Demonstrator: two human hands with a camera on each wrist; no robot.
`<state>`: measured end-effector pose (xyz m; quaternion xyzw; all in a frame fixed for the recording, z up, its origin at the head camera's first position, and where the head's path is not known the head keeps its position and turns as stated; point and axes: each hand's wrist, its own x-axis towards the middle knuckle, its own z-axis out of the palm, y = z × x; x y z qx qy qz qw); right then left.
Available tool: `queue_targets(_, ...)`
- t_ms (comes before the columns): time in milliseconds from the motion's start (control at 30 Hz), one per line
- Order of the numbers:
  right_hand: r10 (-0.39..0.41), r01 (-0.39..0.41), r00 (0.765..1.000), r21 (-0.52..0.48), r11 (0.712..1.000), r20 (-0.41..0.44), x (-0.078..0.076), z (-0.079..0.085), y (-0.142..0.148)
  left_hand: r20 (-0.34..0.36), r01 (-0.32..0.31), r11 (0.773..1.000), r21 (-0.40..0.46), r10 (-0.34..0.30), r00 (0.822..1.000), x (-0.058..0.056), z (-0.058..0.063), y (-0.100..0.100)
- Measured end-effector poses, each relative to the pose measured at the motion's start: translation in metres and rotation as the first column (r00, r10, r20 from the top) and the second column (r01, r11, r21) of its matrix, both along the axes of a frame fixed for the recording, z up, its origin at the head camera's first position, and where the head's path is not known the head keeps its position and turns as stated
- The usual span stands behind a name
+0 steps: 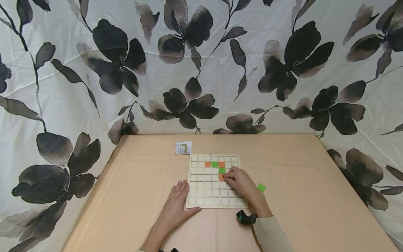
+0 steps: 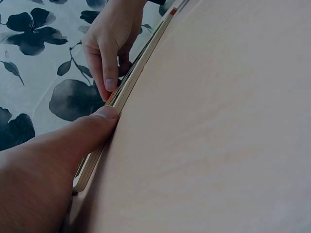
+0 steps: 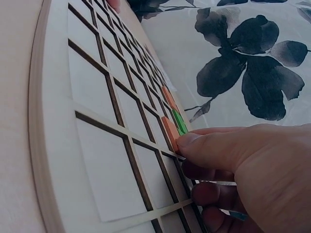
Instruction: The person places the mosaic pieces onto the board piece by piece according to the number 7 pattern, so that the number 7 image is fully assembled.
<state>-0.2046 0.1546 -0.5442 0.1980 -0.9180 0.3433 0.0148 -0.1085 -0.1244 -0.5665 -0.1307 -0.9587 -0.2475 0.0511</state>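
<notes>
A wooden grid board (image 1: 200,202) lies on the table, with orange and green square tiles in several cells. My right hand (image 1: 241,182) reaches over its right side and pinches an orange tile (image 3: 170,133) between thumb and fingers, just below a green tile (image 1: 221,170). In the right wrist view, the thumb meets that orange tile's edge. Above it, a row holds an orange tile (image 1: 207,164), a green tile (image 1: 214,164) and another orange tile (image 1: 221,164). My left hand (image 1: 176,203) rests at the board's lower left corner, fingers extended, with its thumb (image 2: 104,112) against the front edge.
A loose green tile (image 1: 261,188) lies on the table right of the board, close to the right forearm. A small printed grid card (image 1: 183,148) lies at the board's upper left corner. Behind the table (image 1: 141,168) hangs a flowered cloth (image 1: 220,70).
</notes>
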Motion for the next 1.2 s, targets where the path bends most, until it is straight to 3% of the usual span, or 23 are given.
queue_targets(233,-0.038,0.038,0.998,-0.006,0.999,0.052,0.0019,0.0024,-0.0011,-0.006,-0.001,1.0,-0.004,0.001,1.0,-0.0004,-0.0001,0.0005)
queue_targets(1200,-0.09,0.089,0.992,0.013,0.996,0.093,-0.001,0.0067,0.0035,0.005,-0.008,1.0,-0.001,0.008,1.0,-0.0003,0.002,0.0023)
